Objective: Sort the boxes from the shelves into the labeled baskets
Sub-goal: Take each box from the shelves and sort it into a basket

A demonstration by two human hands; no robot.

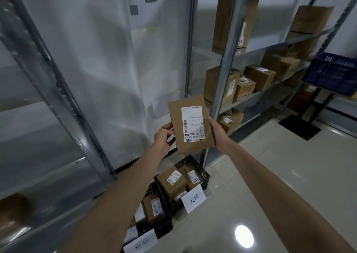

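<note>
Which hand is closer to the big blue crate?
Right. The right hand holds the box by the edge toward the blue crate; the left hand holds the opposite edge, farther away.

1. A white wall (92,50) is filling the upper left and centre of the frame.
2. A glossy pale floor (280,175) is spreading across the lower right, mirroring a round light spot (244,236).
3. Grey metal shelving (226,69) is standing at upper right; a second rack (58,90) is slanting down the left.

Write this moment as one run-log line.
held: cardboard box, label facing camera | left hand: grips left edge | right hand: grips right edge | floor: far basket, near basket, both holding boxes
</note>
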